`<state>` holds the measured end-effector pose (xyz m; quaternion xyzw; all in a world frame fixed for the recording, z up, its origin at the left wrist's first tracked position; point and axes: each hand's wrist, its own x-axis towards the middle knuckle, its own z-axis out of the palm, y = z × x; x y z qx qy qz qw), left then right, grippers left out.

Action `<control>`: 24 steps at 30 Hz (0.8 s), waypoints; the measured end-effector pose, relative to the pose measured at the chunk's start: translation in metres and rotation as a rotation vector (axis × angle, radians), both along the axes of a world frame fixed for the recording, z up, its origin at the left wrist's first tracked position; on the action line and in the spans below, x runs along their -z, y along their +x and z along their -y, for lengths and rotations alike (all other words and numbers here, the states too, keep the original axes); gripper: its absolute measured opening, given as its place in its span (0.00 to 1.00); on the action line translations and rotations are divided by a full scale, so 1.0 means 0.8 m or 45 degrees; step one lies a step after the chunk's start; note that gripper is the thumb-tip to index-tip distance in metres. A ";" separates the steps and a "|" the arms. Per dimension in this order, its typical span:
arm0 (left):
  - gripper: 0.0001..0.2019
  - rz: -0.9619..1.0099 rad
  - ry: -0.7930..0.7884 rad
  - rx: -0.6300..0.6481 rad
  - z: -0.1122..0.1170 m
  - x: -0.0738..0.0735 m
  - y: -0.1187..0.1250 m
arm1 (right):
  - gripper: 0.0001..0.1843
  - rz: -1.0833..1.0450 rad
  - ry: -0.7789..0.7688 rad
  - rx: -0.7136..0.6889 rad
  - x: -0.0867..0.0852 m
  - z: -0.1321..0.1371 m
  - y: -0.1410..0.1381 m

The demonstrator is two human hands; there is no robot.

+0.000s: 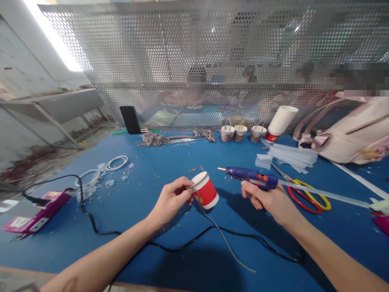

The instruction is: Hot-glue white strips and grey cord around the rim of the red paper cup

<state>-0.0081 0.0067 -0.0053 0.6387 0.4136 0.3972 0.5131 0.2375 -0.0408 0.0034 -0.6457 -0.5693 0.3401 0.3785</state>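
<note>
My left hand [178, 192] is closed on a red and white paper cup [207, 194], which tilts over the blue table. Between its fingers and the cup's side runs a grey cord [223, 239], whose loose end trails down onto the tabletop. My right hand [267, 198] grips a blue hot glue gun [252, 176], its nozzle pointing left toward the cup with a gap between them. A long translucent glue stick [325, 193] extends out of the gun's back. The handle is mostly hidden by my fingers.
Scissors [306, 196] lie right of the gun, near white strips [291, 156]. Stacked cups [281, 121], small cord-handled cups [240, 132], grey cord bundles [154, 139] and a phone [130, 119] line the back by a perforated metal screen [170, 52]. A black cable [182, 248] crosses from a purple power strip [39, 215].
</note>
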 end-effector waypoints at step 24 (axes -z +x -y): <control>0.06 -0.179 0.328 -0.176 0.005 0.006 0.007 | 0.07 0.882 0.559 -0.257 0.004 0.013 -0.008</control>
